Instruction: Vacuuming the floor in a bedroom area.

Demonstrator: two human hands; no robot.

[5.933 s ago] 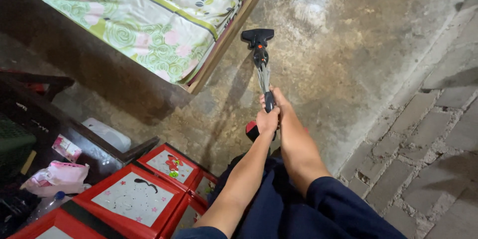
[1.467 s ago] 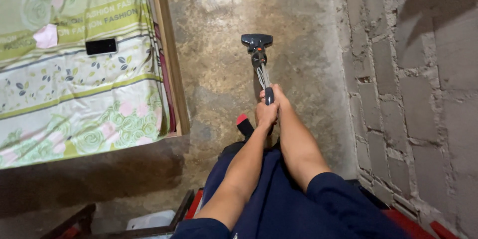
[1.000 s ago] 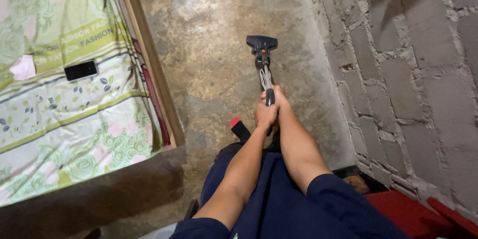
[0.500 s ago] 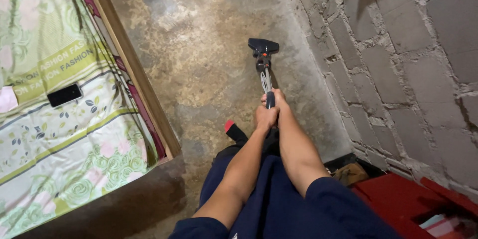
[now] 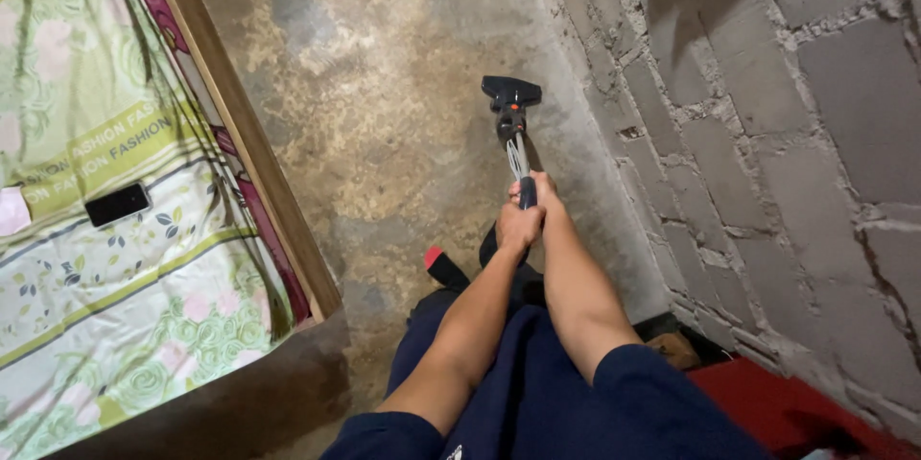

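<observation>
We look down at our own two bare arms stretched forward. Our left hand [image 5: 516,228] and right hand [image 5: 543,193] are both wrapped tight around the handle of a long-shafted floor tool [image 5: 515,148]. Its black head [image 5: 510,92] rests on the mottled concrete floor [image 5: 384,115], near the foot of a grey block wall [image 5: 767,105] on our right. On our left stands a bed [image 5: 115,230] with a green floral sheet, and a dark phone [image 5: 117,204] lies on it.
</observation>
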